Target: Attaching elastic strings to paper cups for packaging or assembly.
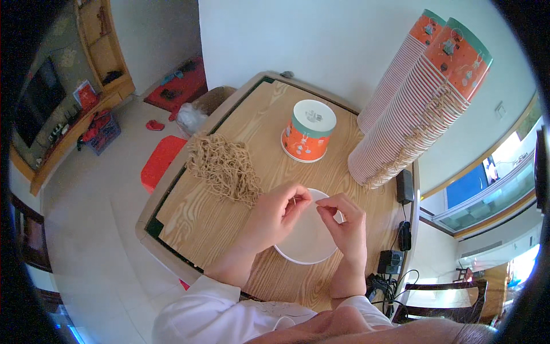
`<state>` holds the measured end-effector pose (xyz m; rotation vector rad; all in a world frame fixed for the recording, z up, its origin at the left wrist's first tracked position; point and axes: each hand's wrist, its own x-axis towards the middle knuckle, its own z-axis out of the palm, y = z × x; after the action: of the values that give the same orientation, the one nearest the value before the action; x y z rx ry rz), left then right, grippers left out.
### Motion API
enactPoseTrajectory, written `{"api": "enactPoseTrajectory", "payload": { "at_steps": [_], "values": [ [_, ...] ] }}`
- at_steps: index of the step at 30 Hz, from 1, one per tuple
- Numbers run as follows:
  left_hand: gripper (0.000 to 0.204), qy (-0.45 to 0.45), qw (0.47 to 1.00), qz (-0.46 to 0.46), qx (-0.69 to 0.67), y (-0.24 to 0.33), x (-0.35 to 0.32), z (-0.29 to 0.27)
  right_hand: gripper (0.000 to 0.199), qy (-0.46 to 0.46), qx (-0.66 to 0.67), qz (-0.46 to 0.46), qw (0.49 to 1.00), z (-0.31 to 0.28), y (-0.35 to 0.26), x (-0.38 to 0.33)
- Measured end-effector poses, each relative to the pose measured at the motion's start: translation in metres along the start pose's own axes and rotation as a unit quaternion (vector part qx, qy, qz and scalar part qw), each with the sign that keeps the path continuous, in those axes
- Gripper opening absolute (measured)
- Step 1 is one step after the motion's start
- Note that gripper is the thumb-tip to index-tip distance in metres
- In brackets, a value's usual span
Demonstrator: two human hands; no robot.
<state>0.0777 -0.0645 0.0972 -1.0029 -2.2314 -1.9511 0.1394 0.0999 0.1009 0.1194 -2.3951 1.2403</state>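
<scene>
**Wood-grain table, open white tub near**

Head view: left hand and right hand pinched above it; can't tell whether gripping anything. Tan strand heap left, upturned orange tub far, tub stacks far right.

R-side glare, hvy edge distort.

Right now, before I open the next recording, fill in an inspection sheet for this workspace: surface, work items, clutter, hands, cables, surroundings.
Surface: wood-grain table, dark strip along its left edge.
Work items: white round container below the hands; tan cord pile left; orange-and-green tub beyond; two tub stacks, tan strands along the nearer.
Clutter: black boxes at the right edge.
Hands: left hand and right hand close together; anything pinched is too small to tell.
Cables: black, bunched lower right.
Surroundings: red stool, dark chair, window.
</scene>
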Motion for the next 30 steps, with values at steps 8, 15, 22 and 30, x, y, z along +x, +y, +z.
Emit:
{"api": "enactPoseTrajectory", "payload": {
  "at_steps": [8, 15, 22, 30],
  "values": [
    [0.016, 0.001, 0.998, -0.028, 0.049, -0.020, 0.002, -0.006, 0.012, 0.054, -0.053, -0.008, 0.997, -0.008, 0.009, 0.004],
    [0.021, -0.061, 0.997, -0.022, 0.033, -0.012, 0.003, 0.012, 0.009, 0.034, -0.075, -0.048, 0.995, -0.007, 0.007, 0.003],
    [0.010, 0.007, 0.999, -0.022, 0.023, -0.018, 0.008, 0.020, 0.021, 0.082, 0.035, 0.065, 0.994, -0.014, 0.019, 0.003],
    [0.010, -0.003, 0.999, 0.021, 0.028, -0.016, 0.007, 0.019, 0.031, -0.047, 0.127, 0.149, 0.980, -0.008, 0.023, 0.004]
  ]
}}
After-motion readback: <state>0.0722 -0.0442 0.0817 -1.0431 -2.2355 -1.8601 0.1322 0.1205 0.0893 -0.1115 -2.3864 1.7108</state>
